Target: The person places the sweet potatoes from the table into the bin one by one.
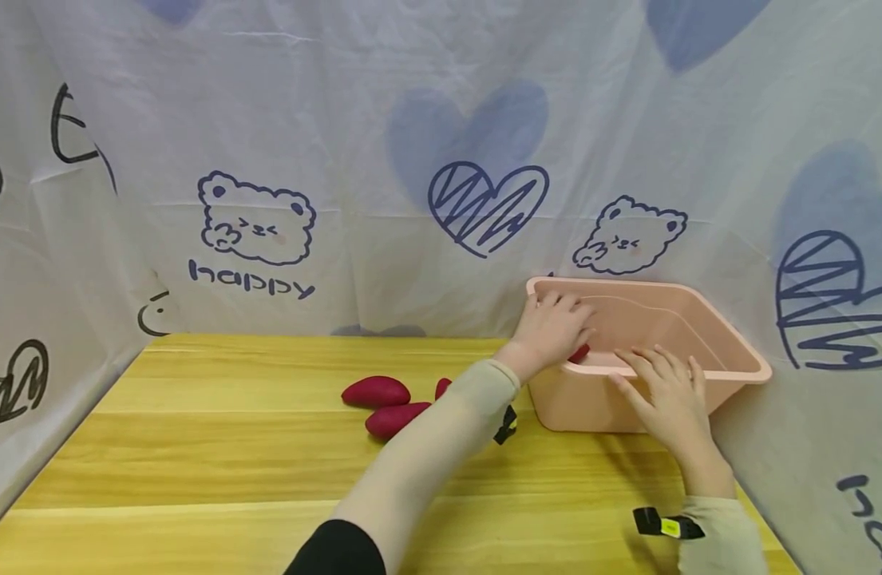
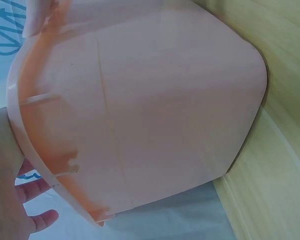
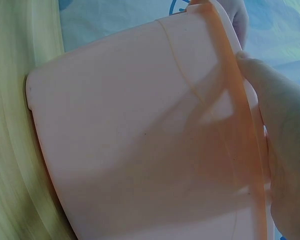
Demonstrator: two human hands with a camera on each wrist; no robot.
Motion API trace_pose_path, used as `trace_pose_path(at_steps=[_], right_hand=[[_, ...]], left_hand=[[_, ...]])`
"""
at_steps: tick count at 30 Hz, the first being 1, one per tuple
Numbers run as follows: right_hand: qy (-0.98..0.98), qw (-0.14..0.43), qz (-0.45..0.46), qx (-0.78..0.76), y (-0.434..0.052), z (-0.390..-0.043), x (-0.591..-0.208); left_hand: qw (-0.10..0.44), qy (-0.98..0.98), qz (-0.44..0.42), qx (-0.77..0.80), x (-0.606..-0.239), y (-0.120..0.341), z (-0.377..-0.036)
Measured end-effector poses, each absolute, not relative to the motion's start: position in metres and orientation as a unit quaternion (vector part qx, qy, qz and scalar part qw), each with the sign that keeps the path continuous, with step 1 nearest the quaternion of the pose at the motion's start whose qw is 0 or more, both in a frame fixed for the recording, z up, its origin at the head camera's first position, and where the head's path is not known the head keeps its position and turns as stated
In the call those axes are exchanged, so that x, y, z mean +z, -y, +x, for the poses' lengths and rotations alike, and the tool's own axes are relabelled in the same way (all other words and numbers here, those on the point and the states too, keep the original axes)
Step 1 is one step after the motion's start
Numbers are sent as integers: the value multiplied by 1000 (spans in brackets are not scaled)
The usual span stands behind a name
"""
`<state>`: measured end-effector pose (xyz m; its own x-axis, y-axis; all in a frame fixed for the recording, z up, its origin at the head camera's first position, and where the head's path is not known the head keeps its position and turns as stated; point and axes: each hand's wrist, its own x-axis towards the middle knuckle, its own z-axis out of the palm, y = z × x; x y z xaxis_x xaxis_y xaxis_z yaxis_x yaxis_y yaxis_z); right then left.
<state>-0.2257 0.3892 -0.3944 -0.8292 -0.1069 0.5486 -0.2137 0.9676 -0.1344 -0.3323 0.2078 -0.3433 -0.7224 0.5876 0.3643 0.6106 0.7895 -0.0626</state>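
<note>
A pink plastic bin (image 1: 591, 403) stands at the right of the table. My left hand (image 1: 554, 329) reaches over its left end, fingers spread and holding nothing visible. Beneath that hand, part of a dark red sweet potato (image 1: 579, 354) shows inside the bin. My right hand (image 1: 669, 407) lies over the front rim, its fingers extended over the inside. In the right wrist view the right thumb (image 3: 252, 65) is at the rim. Left of the bin, sweet potatoes (image 1: 376, 392) lie on the table, partly hidden by my left forearm.
The wooden table (image 1: 218, 455) meets a hanging white cloth (image 1: 369, 271) printed with bears and hearts at the back. More cloth runs along the left and right sides, close to the bin's right end. Black straps (image 1: 666, 524) sit at my wrists.
</note>
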Motion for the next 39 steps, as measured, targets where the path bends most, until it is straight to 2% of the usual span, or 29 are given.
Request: trace_pose_path(at_steps=[8, 27, 39], right_hand=[[950, 283, 86, 94, -388, -227, -395], [949, 284, 89, 102, -389, -226, -395], [949, 286, 92, 100, -389, -225, -394]], left_hand=[[185, 932, -307, -53, -347, -195, -322], [225, 918, -304, -118, -370, -164, -300], [176, 930, -279, -164, -385, -140, -285]])
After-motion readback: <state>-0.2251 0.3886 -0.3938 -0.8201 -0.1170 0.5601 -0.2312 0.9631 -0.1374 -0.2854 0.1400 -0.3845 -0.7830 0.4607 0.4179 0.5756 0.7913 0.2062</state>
